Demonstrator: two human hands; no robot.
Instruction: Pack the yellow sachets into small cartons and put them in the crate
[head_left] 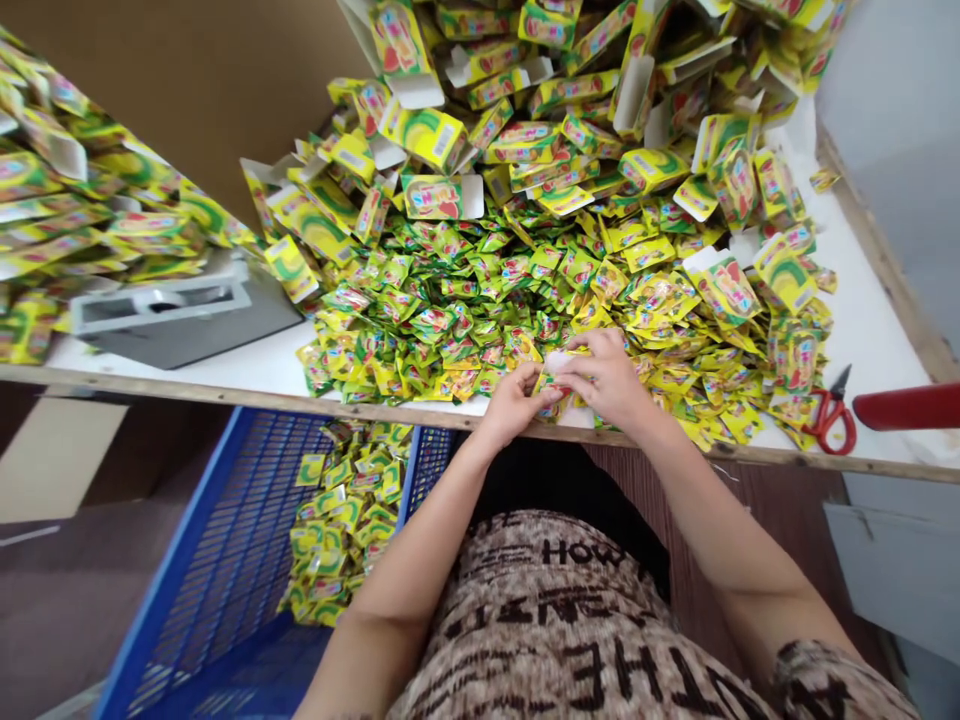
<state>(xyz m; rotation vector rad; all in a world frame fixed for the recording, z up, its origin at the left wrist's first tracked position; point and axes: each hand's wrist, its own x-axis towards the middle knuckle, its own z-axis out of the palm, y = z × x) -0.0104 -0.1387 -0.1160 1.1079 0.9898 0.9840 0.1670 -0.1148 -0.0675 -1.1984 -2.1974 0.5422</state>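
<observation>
one small box [556,361], mostly hidden, is pinched in the fingers of my left hand [517,398] and right hand [606,375], near the front edge of the table [274,365]. packets [480,290] heap just beyond it, bigger boxes [435,135] pile behind, red scissors [832,396] lie to my right, and a blue basket [247,670] stands below left.

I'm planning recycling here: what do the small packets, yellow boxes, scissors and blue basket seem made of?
Packets: perhaps plastic film, glossy with bright glints.
Boxes: printed cardboard, apparently, given the pale, plain flaps.
Scissors: dark tapered blades, probably metal; smooth red handles look plastic.
Basket: likely molded plastic, uniformly blue with lattice walls.
</observation>
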